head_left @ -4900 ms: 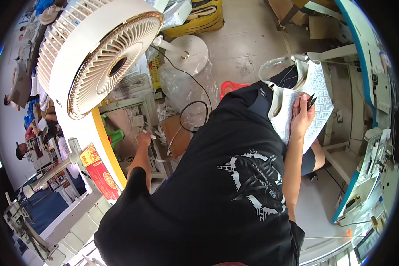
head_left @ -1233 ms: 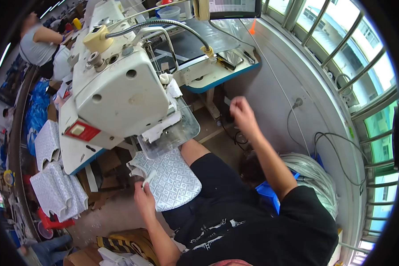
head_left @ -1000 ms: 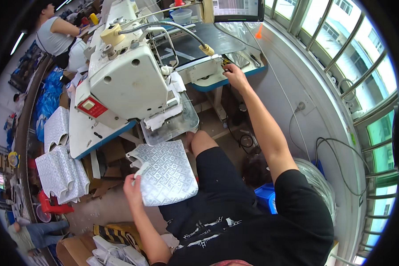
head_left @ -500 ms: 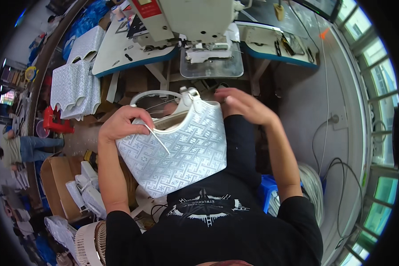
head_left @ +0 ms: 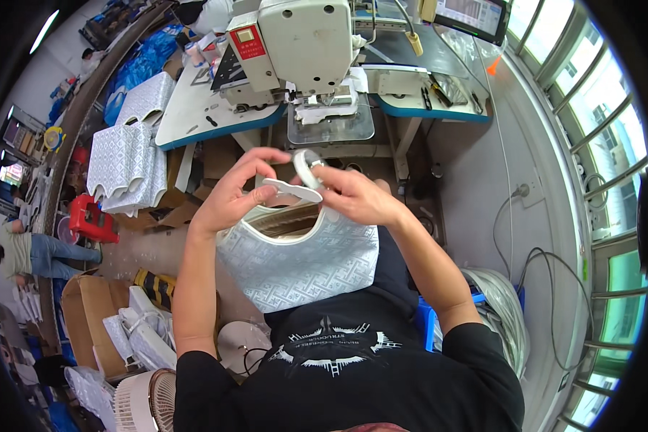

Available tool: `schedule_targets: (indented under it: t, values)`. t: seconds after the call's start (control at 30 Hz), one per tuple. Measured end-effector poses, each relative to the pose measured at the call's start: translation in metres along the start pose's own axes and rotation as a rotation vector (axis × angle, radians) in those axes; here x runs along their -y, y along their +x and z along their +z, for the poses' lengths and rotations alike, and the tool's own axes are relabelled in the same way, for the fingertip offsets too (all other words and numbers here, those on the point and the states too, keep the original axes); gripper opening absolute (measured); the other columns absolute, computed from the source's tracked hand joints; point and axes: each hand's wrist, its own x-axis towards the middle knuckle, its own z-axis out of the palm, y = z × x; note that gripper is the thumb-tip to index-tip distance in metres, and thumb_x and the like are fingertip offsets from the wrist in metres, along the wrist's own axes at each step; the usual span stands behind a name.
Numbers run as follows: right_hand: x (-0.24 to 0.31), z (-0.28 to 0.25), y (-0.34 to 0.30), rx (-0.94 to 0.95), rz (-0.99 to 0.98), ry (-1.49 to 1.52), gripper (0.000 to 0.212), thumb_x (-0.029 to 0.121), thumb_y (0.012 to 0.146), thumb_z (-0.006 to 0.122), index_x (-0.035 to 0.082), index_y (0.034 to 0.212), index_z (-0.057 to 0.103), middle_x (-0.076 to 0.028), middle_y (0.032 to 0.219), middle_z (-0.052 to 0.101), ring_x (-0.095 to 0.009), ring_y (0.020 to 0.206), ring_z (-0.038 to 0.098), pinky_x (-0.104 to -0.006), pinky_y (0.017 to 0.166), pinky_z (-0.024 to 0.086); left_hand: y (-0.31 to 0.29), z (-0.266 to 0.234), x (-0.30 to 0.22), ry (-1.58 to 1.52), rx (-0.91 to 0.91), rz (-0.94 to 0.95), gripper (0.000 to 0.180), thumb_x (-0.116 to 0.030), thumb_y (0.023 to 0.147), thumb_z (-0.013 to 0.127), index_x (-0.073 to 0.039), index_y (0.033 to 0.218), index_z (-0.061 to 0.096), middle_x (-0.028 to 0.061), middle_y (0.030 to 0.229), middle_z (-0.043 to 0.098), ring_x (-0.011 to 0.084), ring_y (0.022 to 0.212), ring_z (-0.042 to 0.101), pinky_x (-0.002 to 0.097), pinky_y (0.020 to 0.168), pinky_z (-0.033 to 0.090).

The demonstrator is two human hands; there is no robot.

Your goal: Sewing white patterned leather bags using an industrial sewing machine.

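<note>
Handbag (head_left: 302, 265), right hand (head_left: 363, 198) now on strap (head_left: 297, 190)

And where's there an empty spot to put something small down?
Floor between the red stool and the yellow-black bundle looks bare. So does some dark tabletop beyond the tools. It's crowded over the white bag, where the left hand and right hand are close together. White pieces crowd beside the cardboard box.

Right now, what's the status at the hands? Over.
Left hand, right hand: both on white strap. Patterned bag below, mouth open. Sewing machine stands beyond.
</note>
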Motion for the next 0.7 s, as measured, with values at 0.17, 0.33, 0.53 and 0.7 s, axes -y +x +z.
schedule_targets:
  t: [0.17, 0.33, 0.53, 0.7]
  values:
    - [0.023, -0.012, -0.011, 0.187, -0.301, -0.188, 0.033, 0.03, 0.107, 0.058, 0.003, 0.125, 0.066, -0.012, 0.1, 0.075, -0.023, 0.091, 0.07, -0.0374, 0.085, 0.053, 0.04, 0.013, -0.019, -0.193, 0.071, 0.11, 0.015, -0.015, 0.107, 0.058, -0.004, 0.113, 0.051, 0.0044, 0.099, 0.064, 0.0118, 0.09, 0.06, 0.0281, 0.083, 0.048]
    - [0.032, -0.014, -0.042, 0.218, -0.083, -0.009, 0.034, 0.03, 0.113, 0.051, 0.0, 0.119, 0.067, -0.01, 0.101, 0.072, -0.02, 0.096, 0.068, -0.0363, 0.091, 0.052, 0.037, 0.001, 0.013, -0.138, 0.191, -0.282, 0.012, -0.016, 0.111, 0.052, -0.006, 0.116, 0.05, 0.0026, 0.095, 0.061, 0.0088, 0.085, 0.058, 0.0245, 0.076, 0.048]
    - [0.003, -0.01, -0.036, 0.222, -0.133, 0.154, 0.042, 0.035, 0.114, 0.047, 0.0, 0.116, 0.07, -0.009, 0.098, 0.075, -0.023, 0.096, 0.07, -0.0371, 0.09, 0.053, 0.008, 0.019, 0.049, -0.357, 0.039, -0.283, 0.013, -0.017, 0.111, 0.052, -0.007, 0.118, 0.048, 0.0019, 0.086, 0.059, 0.0081, 0.079, 0.056, 0.024, 0.07, 0.045]
    - [0.014, -0.009, -0.035, 0.198, -0.091, 0.078, 0.042, 0.035, 0.113, 0.048, 0.0, 0.113, 0.071, -0.008, 0.094, 0.076, -0.02, 0.094, 0.071, -0.0363, 0.088, 0.054, 0.0, 0.018, 0.045, -0.385, -0.048, -0.255, 0.016, -0.02, 0.111, 0.053, -0.007, 0.118, 0.046, 0.0025, 0.084, 0.059, 0.0085, 0.077, 0.055, 0.0239, 0.07, 0.044]
